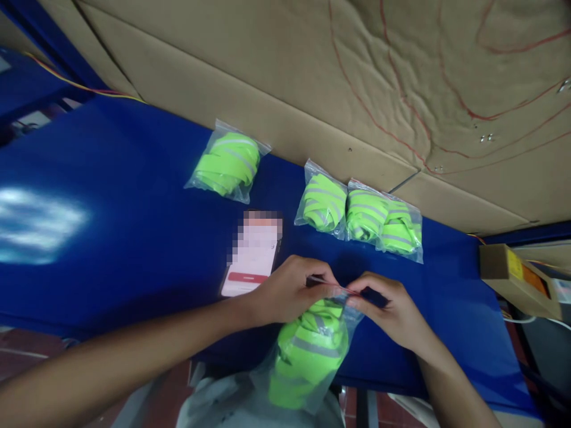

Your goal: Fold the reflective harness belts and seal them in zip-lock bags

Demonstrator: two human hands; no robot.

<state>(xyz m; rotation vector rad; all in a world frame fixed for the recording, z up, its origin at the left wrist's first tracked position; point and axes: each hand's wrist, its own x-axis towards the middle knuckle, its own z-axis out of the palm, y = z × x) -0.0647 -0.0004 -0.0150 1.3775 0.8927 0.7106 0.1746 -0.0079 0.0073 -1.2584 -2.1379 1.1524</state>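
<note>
A clear zip bag (312,351) filled with folded neon-green strapping with grey reflective stripes hangs at the table's near edge, above my lap. My left hand (297,289) pinches its red-lined top edge between thumb and fingers. On the same edge, a little to the right, my right hand (388,303) is closed in a pinch with thumb and forefinger. The bag's upper part is partly hidden behind my left hand. Just beyond my left wrist lies a phone (252,255) with a lit screen, partly blurred out.
Similar filled bags lie along the back of the blue table (134,238): one bag (229,163) at left, another bag (323,202) in the middle, and overlapping bags (386,220) to its right. A cardboard panel (267,77) rises behind. At right sits a small cardboard box (513,279).
</note>
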